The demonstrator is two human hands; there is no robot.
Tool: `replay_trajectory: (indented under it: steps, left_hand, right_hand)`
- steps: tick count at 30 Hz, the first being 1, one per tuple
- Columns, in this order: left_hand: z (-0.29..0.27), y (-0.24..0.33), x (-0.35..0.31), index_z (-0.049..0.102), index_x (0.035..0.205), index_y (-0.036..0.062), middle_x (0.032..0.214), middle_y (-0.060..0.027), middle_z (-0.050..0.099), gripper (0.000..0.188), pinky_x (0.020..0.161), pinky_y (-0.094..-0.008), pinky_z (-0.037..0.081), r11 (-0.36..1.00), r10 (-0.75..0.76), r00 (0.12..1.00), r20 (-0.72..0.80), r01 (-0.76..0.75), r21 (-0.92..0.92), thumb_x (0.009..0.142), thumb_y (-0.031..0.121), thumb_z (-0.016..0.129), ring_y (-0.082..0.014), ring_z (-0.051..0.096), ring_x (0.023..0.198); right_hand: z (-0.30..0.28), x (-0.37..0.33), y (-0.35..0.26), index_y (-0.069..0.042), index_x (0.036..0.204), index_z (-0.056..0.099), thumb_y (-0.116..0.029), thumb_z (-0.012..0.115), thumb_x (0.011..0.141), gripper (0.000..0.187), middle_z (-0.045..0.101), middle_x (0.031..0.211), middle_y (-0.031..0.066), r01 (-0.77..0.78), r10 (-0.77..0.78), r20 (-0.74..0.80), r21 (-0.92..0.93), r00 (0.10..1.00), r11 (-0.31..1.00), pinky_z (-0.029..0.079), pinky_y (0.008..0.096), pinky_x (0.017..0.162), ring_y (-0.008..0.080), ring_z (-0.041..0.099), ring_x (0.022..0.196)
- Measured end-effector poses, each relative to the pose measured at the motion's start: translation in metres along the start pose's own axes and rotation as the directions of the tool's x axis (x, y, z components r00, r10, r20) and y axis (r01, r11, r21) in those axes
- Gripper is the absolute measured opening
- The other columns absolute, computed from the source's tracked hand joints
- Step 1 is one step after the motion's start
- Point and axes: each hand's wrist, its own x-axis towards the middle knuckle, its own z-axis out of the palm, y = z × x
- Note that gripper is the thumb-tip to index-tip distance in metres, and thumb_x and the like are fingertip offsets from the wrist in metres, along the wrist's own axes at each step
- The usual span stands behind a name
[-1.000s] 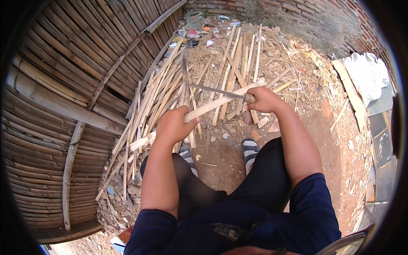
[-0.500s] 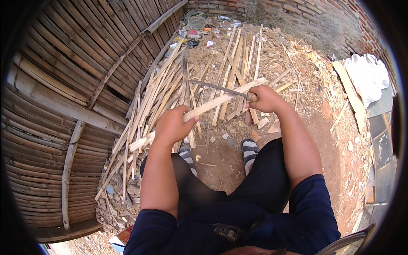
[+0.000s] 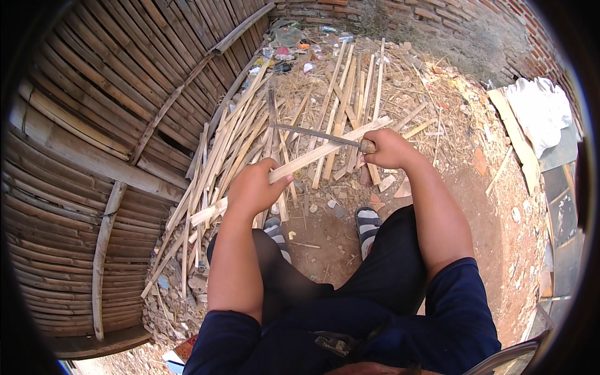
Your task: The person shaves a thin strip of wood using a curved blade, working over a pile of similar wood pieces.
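My left hand (image 3: 253,189) is closed round a pale split-bamboo slat (image 3: 312,155) near its middle. The slat slants from beside my left knee up to the right. My right hand (image 3: 389,150) grips the wooden handle of a long-bladed knife (image 3: 319,134). Its thin, dark blade points left and crosses the slat near the slat's upper right end; whether blade and slat touch, I cannot tell. Beyond my left hand, a dark wooden stake (image 3: 272,112) stands close to the blade's tip.
Many loose slats (image 3: 219,153) lie in a heap at left, and more slats (image 3: 350,87) lie ahead over straw and rubble. A bamboo wall (image 3: 75,156) rises at left, a brick wall (image 3: 437,25) at the back. A white sack (image 3: 539,115) and a board (image 3: 514,137) are at right.
My right hand has shifted slightly down and to the left with the knife, and the blade's tip sits a little lower. My left hand and the slat have hardly moved.
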Motion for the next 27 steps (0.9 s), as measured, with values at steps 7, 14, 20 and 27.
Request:
replay_trajectory:
  steps: [7, 14, 20, 27]
  left_hand:
    - [-0.003, 0.003, -0.001, 0.077, 0.112, 0.0108, 0.097, -0.0177, 0.079, 0.044, 0.085, -0.0489, 0.058, 0.999, -0.025, 0.999, 0.028, 0.024, 0.027, 0.088, 0.048, 0.083, -0.0387, 0.075, 0.095]
    - [-0.001, 0.001, -0.001, 0.076, 0.113, 0.0104, 0.099, -0.0177, 0.078, 0.043, 0.085, -0.0493, 0.057, 0.999, 0.017, 1.000, 0.015, -0.017, 0.037, 0.089, 0.046, 0.083, -0.0385, 0.075, 0.096]
    - [-0.002, 0.003, 0.000, 0.076, 0.113, 0.0102, 0.100, -0.0177, 0.078, 0.041, 0.085, -0.0495, 0.057, 1.000, -0.004, 0.999, 0.039, 0.004, 0.021, 0.090, 0.044, 0.083, -0.0382, 0.075, 0.097]
    - [0.000, 0.002, 0.000, 0.076, 0.112, 0.0098, 0.099, -0.0181, 0.078, 0.041, 0.085, -0.0498, 0.057, 0.999, 0.009, 1.000, 0.029, -0.011, 0.045, 0.090, 0.043, 0.083, -0.0390, 0.075, 0.096]
  right_hand:
    - [-0.002, -0.001, -0.006, 0.002, 0.111, 0.074, -0.027, 0.088, 0.082, 0.044, 0.076, 0.102, 0.0254, -0.006, 0.006, 0.002, -0.012, 1.000, 1.000, 0.056, 0.0479, 0.088, 0.0433, 0.073, 0.099]
    - [-0.006, 0.000, -0.008, 0.000, 0.118, 0.074, -0.031, 0.088, 0.083, 0.048, 0.076, 0.109, 0.0251, -0.047, 0.047, 0.070, -0.006, 0.996, 0.999, 0.056, 0.0485, 0.095, 0.0429, 0.073, 0.106]
    - [0.001, 0.000, -0.002, 0.002, 0.112, 0.074, -0.027, 0.088, 0.082, 0.044, 0.076, 0.102, 0.0252, 0.001, -0.001, 0.023, -0.005, 1.000, 1.000, 0.057, 0.0472, 0.089, 0.0427, 0.074, 0.100]
    - [0.000, 0.000, -0.003, -0.001, 0.122, 0.074, -0.029, 0.087, 0.083, 0.050, 0.076, 0.111, 0.0251, -0.010, 0.011, 0.047, -0.024, 0.999, 1.000, 0.056, 0.0480, 0.096, 0.0428, 0.072, 0.107]
